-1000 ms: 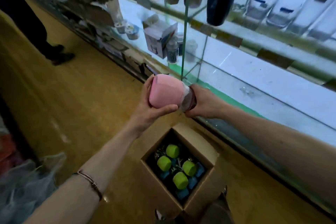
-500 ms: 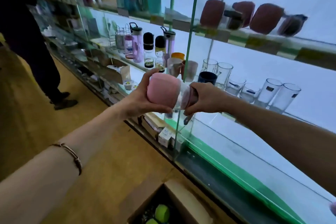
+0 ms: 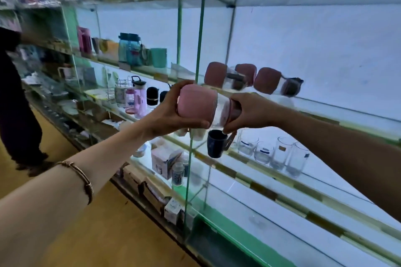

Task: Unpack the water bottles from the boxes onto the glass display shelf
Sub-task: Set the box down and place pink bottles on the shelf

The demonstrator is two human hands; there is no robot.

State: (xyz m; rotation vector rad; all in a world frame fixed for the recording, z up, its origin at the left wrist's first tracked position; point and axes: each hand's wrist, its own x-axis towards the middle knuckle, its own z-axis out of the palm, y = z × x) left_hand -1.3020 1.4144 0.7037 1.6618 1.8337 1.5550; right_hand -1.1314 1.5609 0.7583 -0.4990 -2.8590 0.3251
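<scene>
I hold a water bottle sideways in both hands, in front of the glass display shelf. It has a pink sleeve, a clear middle and a dark cap end. My left hand grips the pink sleeved end, thumb on top. My right hand grips the cap end, which its fingers hide. Three matching pink-sleeved bottles lie on their sides on that shelf, just behind and right of my hands. The box is out of view.
A green-edged vertical glass divider stands right behind the bottle. The shelf below carries a dark mug and several clear glasses. Other bottles and boxes fill the left bays. A person in dark clothes stands at far left.
My view has swung up from the open box on the floor to the shelves. Both hands have lifted the bottle to the level of the shelf with the matching bottles.
</scene>
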